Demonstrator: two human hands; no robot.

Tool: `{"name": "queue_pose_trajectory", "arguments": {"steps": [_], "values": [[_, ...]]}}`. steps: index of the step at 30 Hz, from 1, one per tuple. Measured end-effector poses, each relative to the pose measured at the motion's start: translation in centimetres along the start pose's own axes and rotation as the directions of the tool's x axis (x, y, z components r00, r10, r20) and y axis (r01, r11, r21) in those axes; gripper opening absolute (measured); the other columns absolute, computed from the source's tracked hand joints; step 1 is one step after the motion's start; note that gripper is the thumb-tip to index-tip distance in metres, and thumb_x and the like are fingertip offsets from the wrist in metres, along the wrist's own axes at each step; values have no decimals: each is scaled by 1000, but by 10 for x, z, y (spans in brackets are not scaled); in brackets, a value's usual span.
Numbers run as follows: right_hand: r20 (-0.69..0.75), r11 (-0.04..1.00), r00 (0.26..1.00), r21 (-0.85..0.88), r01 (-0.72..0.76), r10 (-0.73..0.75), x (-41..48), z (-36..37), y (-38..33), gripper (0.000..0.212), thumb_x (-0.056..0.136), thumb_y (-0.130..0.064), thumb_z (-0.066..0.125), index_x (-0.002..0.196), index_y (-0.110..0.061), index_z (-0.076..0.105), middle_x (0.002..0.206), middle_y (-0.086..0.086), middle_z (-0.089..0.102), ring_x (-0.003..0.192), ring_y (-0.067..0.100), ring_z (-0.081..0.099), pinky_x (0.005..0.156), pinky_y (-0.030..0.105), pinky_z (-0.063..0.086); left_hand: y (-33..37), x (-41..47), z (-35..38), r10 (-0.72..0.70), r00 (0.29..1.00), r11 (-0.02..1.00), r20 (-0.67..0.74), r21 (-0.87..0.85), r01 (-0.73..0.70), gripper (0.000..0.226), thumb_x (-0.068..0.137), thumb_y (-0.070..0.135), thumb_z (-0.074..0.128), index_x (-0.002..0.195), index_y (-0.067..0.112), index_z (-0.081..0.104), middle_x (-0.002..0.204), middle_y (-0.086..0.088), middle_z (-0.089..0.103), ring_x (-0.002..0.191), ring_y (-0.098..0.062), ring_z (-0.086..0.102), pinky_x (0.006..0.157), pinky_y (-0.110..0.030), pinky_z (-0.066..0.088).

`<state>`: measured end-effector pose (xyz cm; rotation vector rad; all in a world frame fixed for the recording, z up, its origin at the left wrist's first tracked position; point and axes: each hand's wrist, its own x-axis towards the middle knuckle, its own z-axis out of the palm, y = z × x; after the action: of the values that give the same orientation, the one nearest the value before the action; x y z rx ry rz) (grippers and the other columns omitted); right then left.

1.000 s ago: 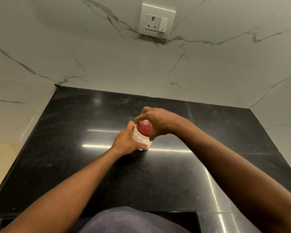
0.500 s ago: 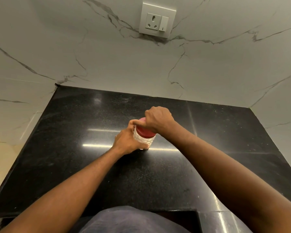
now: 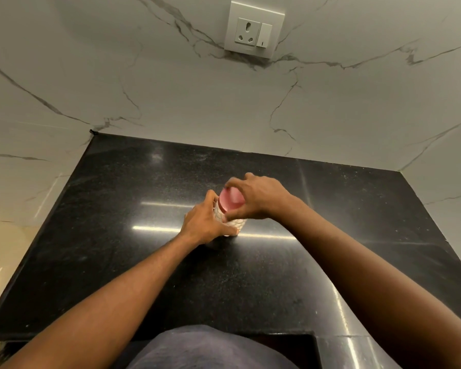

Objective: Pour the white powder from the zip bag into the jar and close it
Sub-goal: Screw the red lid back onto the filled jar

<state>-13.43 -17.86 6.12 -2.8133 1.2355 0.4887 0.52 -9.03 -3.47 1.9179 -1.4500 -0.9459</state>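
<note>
On the black counter (image 3: 117,249) the jar (image 3: 233,222) is standing upright, the left hand (image 3: 205,225) wrapping its patterned body. The right hand (image 3: 261,199), clenched over the red lid (image 3: 230,199) half a second ago, is now re-gripping its rim with spread fingers, so the closing twist is likely continuing; no zip bag is showing.

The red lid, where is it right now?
In the head view the red lid sits on top of the jar mid-counter, pinched by the right hand, while the left hand grips the jar's left side.
</note>
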Motion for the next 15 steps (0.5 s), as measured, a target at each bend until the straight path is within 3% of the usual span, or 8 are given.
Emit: {"name": "queue_pose_trajectory", "arguments": {"steps": [2,4,5,7,8,10,12,15], "values": [[-67,983,987,-104,-153,146,8,-2,-6,76,90,-84,37,102,-15,67,78,2,60,65,18,56,55,29,39,0,0,0,-5,1000,1000,-1,-3,5,91,57,51,96,125,31,39,126,2,67,113,-27,67,96,-55,58],[-157,970,965,-95,-225,209,11,-1,-7,79,96,-80,27,67,-14,58,58,1,52,51,15,51,47,27,32,1,0,1,-3,1000,1000,-1,-3,3,91,56,52,97,124,29,40,124,2,67,112,-28,67,97,-54,58],[-210,971,954,-60,-230,213,11,1,-4,75,99,-77,29,63,-15,55,56,1,52,51,15,52,47,27,32,1,0,1,-1,1000,1000,2,-4,1,90,57,51,97,123,29,40,122,2,67,111,-27,67,97,-54,58],[-244,990,960,76,-121,136,8,3,5,54,100,-66,45,85,-18,65,82,3,68,75,19,64,60,28,44,0,0,0,-1,1000,1000,2,-11,1,89,58,51,97,122,28,40,120,2,67,110,-26,68,96,-54,58],[-165,983,985,183,-23,54,5,3,9,39,97,-58,56,111,-22,66,116,6,70,102,21,66,77,30,50,0,0,0,-2,1000,1000,0,-12,2,89,58,51,97,122,29,40,120,3,67,110,-26,67,96,-54,58],[103,921,978,366,131,-180,-2,-4,12,69,86,-38,76,148,-37,46,167,3,31,147,24,35,110,44,39,0,-1,0,0,1000,1000,-6,2,0,92,57,55,96,124,32,39,124,4,65,112,-25,66,96,-54,58],[192,920,952,358,158,-238,-6,-4,10,87,81,-22,80,154,-44,38,172,1,16,155,28,21,117,50,33,1,-1,1,6,1000,1000,-12,14,-6,93,56,57,96,124,34,37,126,4,66,113,-26,67,96,-54,59],[54,974,988,180,135,-147,-4,4,3,76,83,-37,77,151,-46,43,153,3,46,126,25,53,94,39,52,0,-1,2,5,1000,1000,-16,21,-4,91,55,59,95,122,36,36,124,6,65,111,-24,67,95,-54,59]]}}
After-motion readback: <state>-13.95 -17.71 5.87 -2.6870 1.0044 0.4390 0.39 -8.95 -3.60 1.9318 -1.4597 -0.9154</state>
